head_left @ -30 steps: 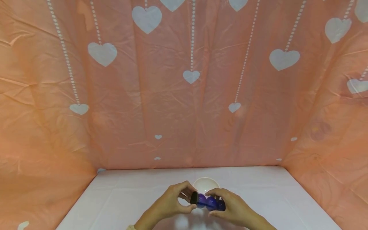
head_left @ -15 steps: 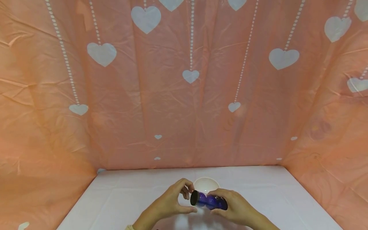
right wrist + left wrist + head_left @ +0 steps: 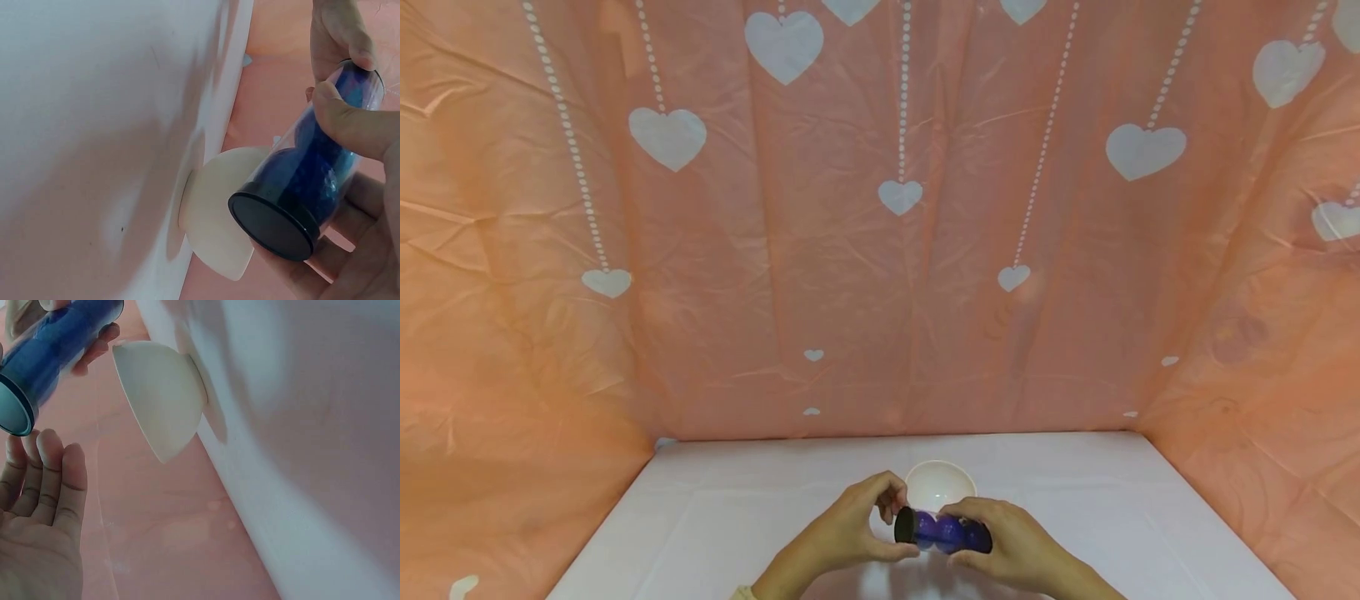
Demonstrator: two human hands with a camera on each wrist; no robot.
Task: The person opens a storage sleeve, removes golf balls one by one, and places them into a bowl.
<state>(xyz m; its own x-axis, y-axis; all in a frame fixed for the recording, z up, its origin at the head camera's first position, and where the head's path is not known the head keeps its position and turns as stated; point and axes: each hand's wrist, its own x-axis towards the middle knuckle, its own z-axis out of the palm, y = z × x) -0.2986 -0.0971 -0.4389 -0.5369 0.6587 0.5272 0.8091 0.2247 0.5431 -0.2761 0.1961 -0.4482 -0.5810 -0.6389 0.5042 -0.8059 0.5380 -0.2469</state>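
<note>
My right hand (image 3: pixel 1003 537) grips a clear plastic tube (image 3: pixel 934 532) by its right end and middle, thumb along the side in the right wrist view. Several glossy purple-blue balls (image 3: pixel 950 533) sit in a row inside. A flat black cap (image 3: pixel 272 225) covers one end; a dark round end (image 3: pixel 905 525) faces left in the head view. Around that left end is my left hand (image 3: pixel 856 523), its thumb at the lower edge and fingertips close above. In the left wrist view its fingers (image 3: pixel 62 481) are nearly straight, fingertips right at the tube's rim.
Just behind the tube stands a cream bowl (image 3: pixel 940 483) on the white-covered table (image 3: pixel 737 492). The tube and right hand overlap the bowl's near side in the head view. A pink cloth backdrop (image 3: pixel 850 300) with white hearts encloses the back and sides.
The tube has shifted slightly right, then back left toward the left hand. Compared with one second ago, the left fingers have loosened from the dark end. The bowl stays in place.
</note>
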